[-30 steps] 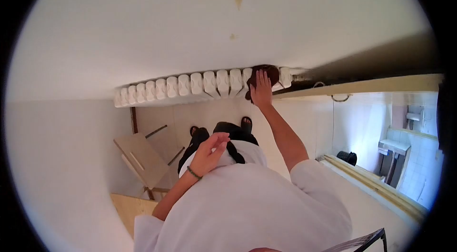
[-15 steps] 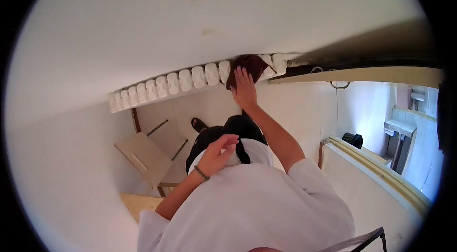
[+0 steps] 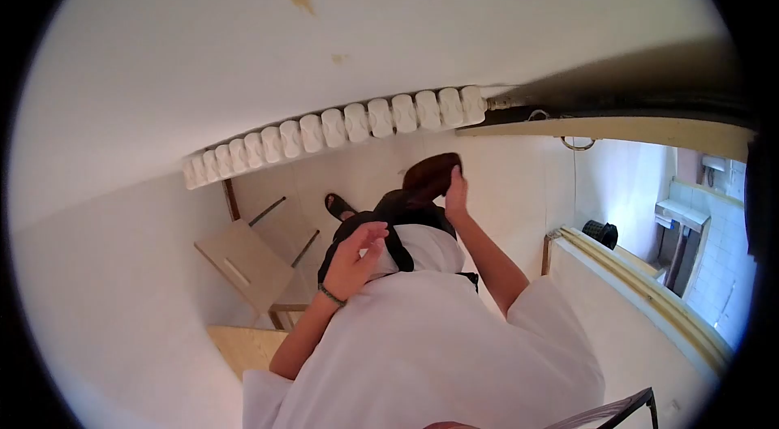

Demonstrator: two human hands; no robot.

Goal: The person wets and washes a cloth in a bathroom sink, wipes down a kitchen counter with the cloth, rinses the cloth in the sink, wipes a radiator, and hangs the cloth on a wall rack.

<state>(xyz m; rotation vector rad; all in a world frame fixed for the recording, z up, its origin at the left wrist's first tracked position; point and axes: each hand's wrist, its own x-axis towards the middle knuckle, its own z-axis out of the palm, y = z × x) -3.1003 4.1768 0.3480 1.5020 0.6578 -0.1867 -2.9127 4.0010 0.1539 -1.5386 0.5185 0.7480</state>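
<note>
My right hand grips a dark red-brown cloth by its right edge. The cloth hangs in front of my lap, apart from the white ribbed radiator on the wall. Some of the fingers are hidden behind the cloth. In front of my waist, my left hand is raised with its fingers loosely bent and the thumb apart. Nothing shows in it.
A light wooden chair stands at the left, with a wooden surface beside it. A pale door edge with a ring handle juts out at the right. Beyond the doorway sit a black basket and a tiled room.
My right hand has drawn the cloth off the radiator's top, down and slightly right toward my body. The left hand has shifted slightly left and up.
</note>
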